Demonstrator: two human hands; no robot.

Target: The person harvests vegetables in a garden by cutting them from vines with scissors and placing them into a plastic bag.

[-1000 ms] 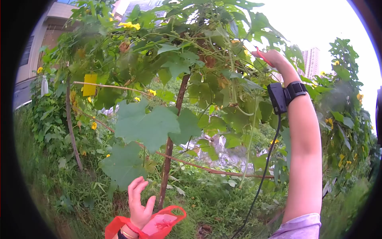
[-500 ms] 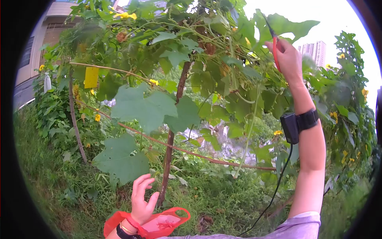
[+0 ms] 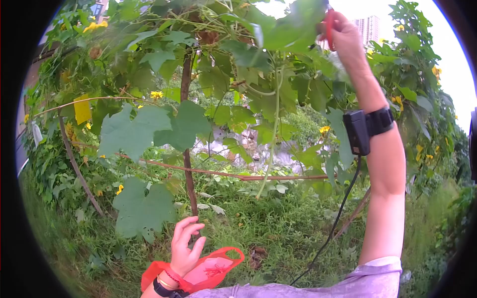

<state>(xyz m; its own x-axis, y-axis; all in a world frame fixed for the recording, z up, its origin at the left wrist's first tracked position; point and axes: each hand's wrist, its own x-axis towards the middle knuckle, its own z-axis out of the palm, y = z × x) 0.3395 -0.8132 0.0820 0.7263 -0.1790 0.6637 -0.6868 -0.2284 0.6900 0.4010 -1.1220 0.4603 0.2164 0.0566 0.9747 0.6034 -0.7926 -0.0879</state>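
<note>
High at the upper right, my right hand (image 3: pixel 346 38) is closed around a pair of scissors with red handles (image 3: pixel 330 29). The blades point upward and are mostly out of view or hidden by leaves. Just left of them is a broad green leaf (image 3: pixel 295 30) of the climbing vine, blurred. Low in the view, my left hand (image 3: pixel 186 252) is raised with its fingers apart, holding nothing. A red plastic bag (image 3: pixel 222 272) hangs about my left wrist, something pinkish showing in it.
Vines with yellow flowers (image 3: pixel 156 94) cover a frame of wooden poles (image 3: pixel 188 171) and a thin crossbar (image 3: pixel 233 175). A yellow card (image 3: pixel 82 109) hangs at left. A black cable (image 3: pixel 334 231) runs from the box (image 3: pixel 357 133) strapped to my right forearm. Grass lies below.
The view has swung to the right, so the plants appear further left. My right hand with the scissors sits higher, near the top edge. My left hand keeps its open pose.
</note>
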